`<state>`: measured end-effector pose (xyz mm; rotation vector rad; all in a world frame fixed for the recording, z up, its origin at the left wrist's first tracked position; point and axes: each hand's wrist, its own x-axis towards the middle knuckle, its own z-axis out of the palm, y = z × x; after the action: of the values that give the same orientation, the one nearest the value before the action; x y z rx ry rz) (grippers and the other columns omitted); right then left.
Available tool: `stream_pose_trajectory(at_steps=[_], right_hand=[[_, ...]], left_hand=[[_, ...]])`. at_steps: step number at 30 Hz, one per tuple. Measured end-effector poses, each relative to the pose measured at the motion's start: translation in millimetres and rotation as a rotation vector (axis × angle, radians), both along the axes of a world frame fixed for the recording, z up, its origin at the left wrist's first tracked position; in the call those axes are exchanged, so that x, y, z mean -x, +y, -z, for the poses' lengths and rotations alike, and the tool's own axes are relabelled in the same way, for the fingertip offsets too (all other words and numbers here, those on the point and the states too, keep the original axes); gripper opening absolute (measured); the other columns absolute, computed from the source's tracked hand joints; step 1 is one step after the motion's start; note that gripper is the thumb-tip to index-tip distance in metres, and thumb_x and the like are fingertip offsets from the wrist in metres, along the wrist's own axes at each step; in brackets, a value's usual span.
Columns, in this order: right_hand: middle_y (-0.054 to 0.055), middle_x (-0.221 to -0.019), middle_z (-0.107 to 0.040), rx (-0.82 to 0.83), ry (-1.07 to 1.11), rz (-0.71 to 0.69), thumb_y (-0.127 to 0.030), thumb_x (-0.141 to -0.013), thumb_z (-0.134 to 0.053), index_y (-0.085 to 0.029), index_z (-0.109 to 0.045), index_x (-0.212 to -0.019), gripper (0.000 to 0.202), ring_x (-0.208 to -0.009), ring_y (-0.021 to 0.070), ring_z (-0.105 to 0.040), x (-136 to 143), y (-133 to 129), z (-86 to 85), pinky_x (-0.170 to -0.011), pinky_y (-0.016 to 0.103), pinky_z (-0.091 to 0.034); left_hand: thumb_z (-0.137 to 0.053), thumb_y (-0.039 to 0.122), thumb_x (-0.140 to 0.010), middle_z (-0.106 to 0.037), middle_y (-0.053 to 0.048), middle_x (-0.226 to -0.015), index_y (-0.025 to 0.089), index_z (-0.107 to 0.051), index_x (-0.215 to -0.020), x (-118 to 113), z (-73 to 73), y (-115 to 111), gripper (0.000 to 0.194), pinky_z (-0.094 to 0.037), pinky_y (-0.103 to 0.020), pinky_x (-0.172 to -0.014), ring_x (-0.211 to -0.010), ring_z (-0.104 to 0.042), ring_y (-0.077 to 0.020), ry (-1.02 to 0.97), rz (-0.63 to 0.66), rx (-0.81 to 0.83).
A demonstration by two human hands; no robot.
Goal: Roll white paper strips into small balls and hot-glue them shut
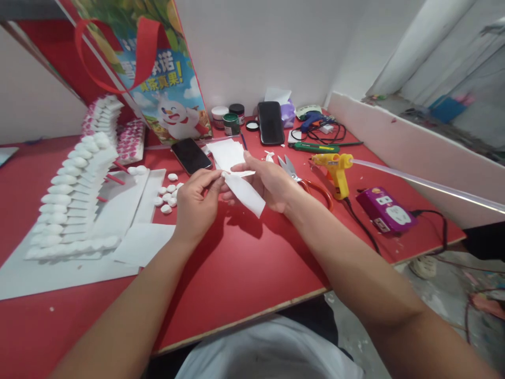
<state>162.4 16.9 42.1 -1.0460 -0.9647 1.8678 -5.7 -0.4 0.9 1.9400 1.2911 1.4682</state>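
Observation:
A white piece of paper (246, 195), folded or twisted at its upper left end, is held between my hands above the red table. My left hand (199, 200) pinches the twisted end between thumb and fingertips. My right hand (272, 181) has its thumb above the paper and its fingers curled beneath, partly hidden by it. A stack of white paper sheets (226, 152) lies just beyond my hands. Several small white oval pieces (169, 197) rest beside my left hand. Scissors with orange handles (303, 181) lie to the right of my right wrist.
At left stands a row of white oval pieces on paper tabs (61, 202). A printed bag (169, 79), two phones (192, 156) and paint jars (231, 124) are at the back. A yellow glue gun (335, 171) and purple power socket (386, 210) lie at right, with cables.

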Motion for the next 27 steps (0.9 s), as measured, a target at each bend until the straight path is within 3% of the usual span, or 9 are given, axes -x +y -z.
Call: stream_pose_trajectory(at_steps=[3,6,8,13,17,21,27], right_hand=[[0.009,-0.076,-0.074,0.115,0.121,-0.093,-0.040,-0.101,-0.061,-0.016,-0.062,-0.092,0.025,-0.064,0.0196,-0.071,-2.4,2.5,2.0,-0.066,0.036,-0.062],[0.004,-0.077,-0.075,0.014,0.072,0.003,-0.017,-0.093,-0.070,-0.015,-0.067,-0.094,0.003,-0.067,0.0134,-0.070,-1.0,2.3,8.1,-0.066,0.025,-0.058],[0.002,-0.076,-0.075,-0.099,-0.018,0.081,-0.010,-0.084,-0.077,-0.016,-0.068,-0.092,0.013,-0.071,0.0114,-0.070,0.6,2.4,11.9,-0.067,0.021,-0.055],[0.000,-0.068,-0.069,-0.408,-0.392,0.144,-0.022,-0.081,-0.078,-0.017,-0.064,-0.078,0.015,-0.061,0.0110,-0.061,3.3,2.4,16.4,-0.058,0.023,-0.044],[-0.002,-0.064,-0.062,-0.616,-0.653,0.244,-0.023,-0.080,-0.071,-0.018,-0.062,-0.069,0.016,-0.060,0.0110,-0.054,7.1,-2.2,17.7,-0.056,0.025,-0.037],[-0.001,-0.065,-0.062,-0.681,-0.634,0.306,-0.027,-0.082,-0.068,-0.019,-0.059,-0.068,0.019,-0.062,0.0123,-0.055,12.7,-7.5,20.3,-0.058,0.026,-0.039],[-0.001,-0.069,-0.065,-0.590,-0.464,0.300,-0.031,-0.083,-0.071,-0.018,-0.063,-0.073,0.018,-0.065,0.0125,-0.057,13.6,-7.5,20.7,-0.060,0.025,-0.044]], left_hand=[[-0.062,0.025,-0.096,-0.074,-0.004,-0.091,0.023,-0.080,-0.096,1.2,-1.0,0.4,0.018,-0.053,-0.031,-0.081,-0.086,-0.067,-0.0188,0.008,0.004,0.016],[-0.063,0.026,-0.095,-0.074,-0.004,-0.090,0.022,-0.080,-0.096,1.9,-2.4,0.9,0.018,-0.053,-0.031,-0.083,-0.085,-0.067,-0.0181,-0.002,0.020,0.015],[-0.064,0.026,-0.094,-0.074,-0.004,-0.089,0.021,-0.080,-0.095,2.3,-2.8,1.4,0.017,-0.053,-0.031,-0.083,-0.083,-0.067,-0.0176,-0.013,0.025,0.028],[-0.064,0.027,-0.094,-0.074,-0.003,-0.086,0.021,-0.080,-0.094,-0.1,-3.2,-0.2,0.017,-0.053,-0.032,-0.080,-0.079,-0.066,-0.0178,-0.013,-0.012,0.062],[-0.063,0.028,-0.095,-0.074,-0.004,-0.088,0.021,-0.079,-0.095,-5.5,-3.8,-4.1,0.018,-0.052,-0.033,-0.081,-0.081,-0.066,-0.0187,0.051,-0.052,-0.022],[-0.058,0.031,-0.099,-0.073,-0.007,-0.090,0.021,-0.079,-0.100,-6.1,-1.1,-2.8,0.023,-0.050,-0.035,-0.082,-0.086,-0.066,-0.0217,0.180,-0.109,-0.151],[-0.057,0.033,-0.100,-0.076,-0.010,-0.100,0.022,-0.078,-0.112,-4.2,4.0,-0.2,0.027,-0.052,-0.040,-0.093,-0.096,-0.070,-0.0252,0.258,-0.112,-0.231]])
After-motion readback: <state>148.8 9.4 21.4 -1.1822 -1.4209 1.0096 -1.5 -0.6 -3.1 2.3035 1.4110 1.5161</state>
